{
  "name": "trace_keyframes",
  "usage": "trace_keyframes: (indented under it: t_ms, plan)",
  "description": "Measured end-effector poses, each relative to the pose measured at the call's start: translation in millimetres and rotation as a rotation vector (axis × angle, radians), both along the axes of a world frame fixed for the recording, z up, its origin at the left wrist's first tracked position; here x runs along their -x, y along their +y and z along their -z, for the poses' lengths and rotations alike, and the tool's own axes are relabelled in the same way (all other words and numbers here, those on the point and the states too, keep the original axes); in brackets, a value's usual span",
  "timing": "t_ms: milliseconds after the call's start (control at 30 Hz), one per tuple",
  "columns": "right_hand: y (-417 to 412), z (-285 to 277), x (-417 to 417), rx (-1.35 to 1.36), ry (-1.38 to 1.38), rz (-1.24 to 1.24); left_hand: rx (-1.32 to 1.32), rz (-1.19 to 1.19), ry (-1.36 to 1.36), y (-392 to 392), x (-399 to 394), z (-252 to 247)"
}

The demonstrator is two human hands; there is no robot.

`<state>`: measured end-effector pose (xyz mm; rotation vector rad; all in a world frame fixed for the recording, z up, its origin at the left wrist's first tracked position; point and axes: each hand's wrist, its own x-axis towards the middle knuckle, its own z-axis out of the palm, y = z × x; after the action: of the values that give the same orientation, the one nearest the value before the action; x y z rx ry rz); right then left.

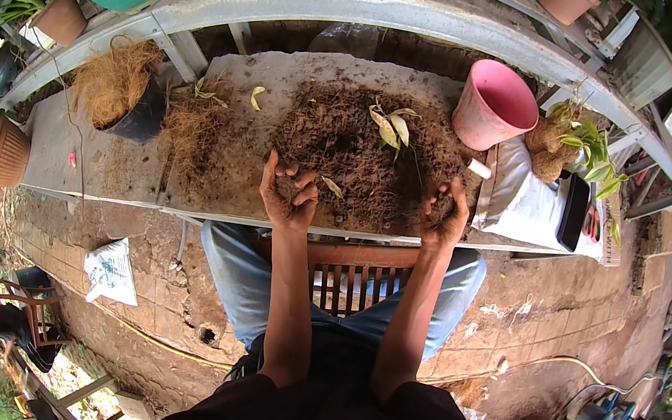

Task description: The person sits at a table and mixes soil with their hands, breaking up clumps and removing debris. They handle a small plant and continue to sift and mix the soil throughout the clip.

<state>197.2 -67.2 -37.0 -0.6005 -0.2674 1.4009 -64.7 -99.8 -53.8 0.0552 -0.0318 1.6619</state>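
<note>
Both hands are turned palm up at the front edge of a concrete slab table (242,123). Curled around a clump of brown soil, my left hand (293,209) is at the left side of a loose soil heap (349,115). My right hand (444,230) cups more soil at the heap's right side. Fine root fibres run through the heap, and a wilted cutting with pale leaves (389,126) lies on it. A loose yellowed leaf (332,187) rests just right of my left hand.
A pink plastic pot (481,117) stands back right, near a white sack (515,196) bearing a phone (573,212) and a rooted plant (554,150). Coconut fibre (112,82) fills a tilted black pot (142,115) at left. A metal rack beam (338,7) crosses behind.
</note>
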Motion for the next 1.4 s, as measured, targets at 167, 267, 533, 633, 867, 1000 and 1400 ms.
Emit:
trace_keyframes:
  t_ms: [167, 267, 533, 633, 867, 1000, 1400]
  plan:
    - [-3, 3, -3, -0.015, -0.099, -0.037, 0.073, -0.03, 0.21, -2, -2, -4]
    - [2, 19, -8, -0.001, -0.055, -0.091, 0.208, -0.112, 0.326, -1, -12, -14]
    - [-6, -25, 8, -0.027, -0.022, -0.063, 0.023, -0.026, 0.317, -4, -8, -32]
    - [-2, -15, 8, -0.01, 0.16, -0.034, 0.124, -0.123, 0.286, -6, -14, -33]
    - [3, 11, -6, -0.03, 0.208, -0.064, 0.086, -0.03, 0.076, -1, 1, -6]
    - [-2, 5, -9, -0.083, 0.079, -0.14, 0.073, -0.056, 0.132, 2, 0, -5]
    - [-1, -29, 14, -0.008, -0.217, -0.004, 0.084, -0.138, 0.288, -6, -6, -27]
